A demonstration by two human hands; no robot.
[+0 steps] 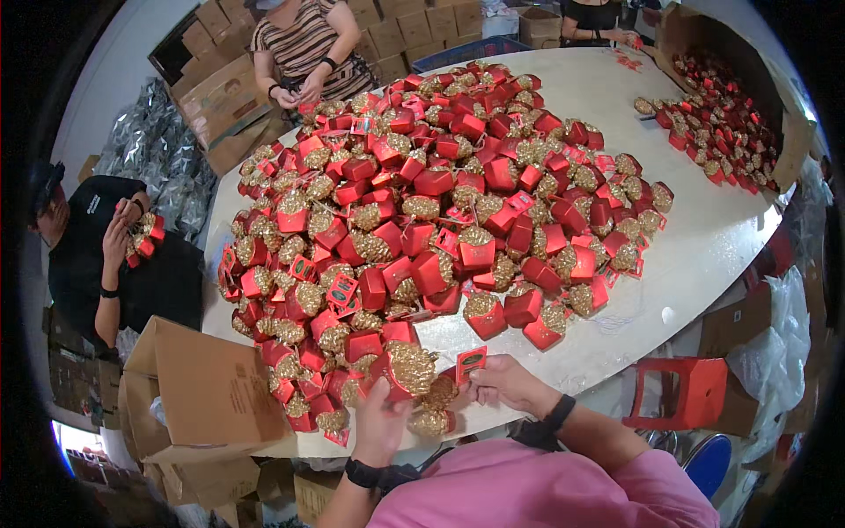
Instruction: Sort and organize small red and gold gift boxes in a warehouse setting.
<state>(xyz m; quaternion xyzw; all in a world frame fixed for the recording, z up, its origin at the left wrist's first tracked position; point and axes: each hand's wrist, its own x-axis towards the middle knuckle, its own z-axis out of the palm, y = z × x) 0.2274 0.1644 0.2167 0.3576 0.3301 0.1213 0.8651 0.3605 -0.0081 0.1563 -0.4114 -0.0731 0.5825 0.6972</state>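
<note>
Ornament in left hand, tag in right hand

Red-and-gold ornament beside red tag

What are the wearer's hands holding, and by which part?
The left hand holds an ornament by its red base; the right hand pinches a red tag at its lower right.
</note>
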